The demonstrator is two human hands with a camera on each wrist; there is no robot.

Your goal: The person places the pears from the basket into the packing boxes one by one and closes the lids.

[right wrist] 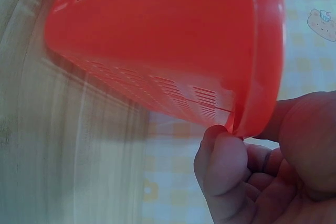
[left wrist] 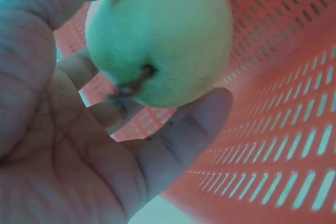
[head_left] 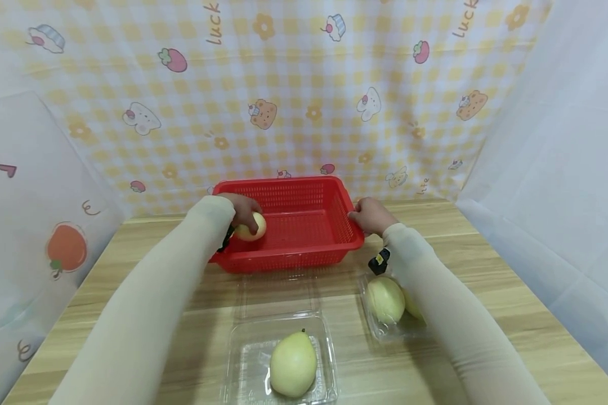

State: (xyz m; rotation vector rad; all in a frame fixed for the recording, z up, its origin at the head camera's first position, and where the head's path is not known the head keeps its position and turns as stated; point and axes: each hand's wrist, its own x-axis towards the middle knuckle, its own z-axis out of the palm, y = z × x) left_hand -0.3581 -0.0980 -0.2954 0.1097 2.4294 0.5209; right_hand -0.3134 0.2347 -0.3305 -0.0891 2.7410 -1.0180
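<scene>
My left hand (head_left: 242,210) grips a pale yellow pear (head_left: 254,228) inside the left part of a red plastic basket (head_left: 284,254). In the left wrist view, thumb and fingers curl round the pear (left wrist: 168,35), its brown stem pointing toward the palm. The basket's slotted wall (left wrist: 283,129) shows behind it. My right hand (head_left: 374,216) pinches the basket's right rim; in the right wrist view the fingers (right wrist: 226,166) hook under that rim (right wrist: 265,61) with the thumb on its other side.
A clear plastic box (head_left: 233,360) with its lid folded back holds one pear (head_left: 294,364) at the front. Right of it, a second clear box (head_left: 380,333) holds pears (head_left: 386,300), partly hidden by my right sleeve. A patterned curtain (head_left: 304,140) hangs behind the wooden table (head_left: 517,292).
</scene>
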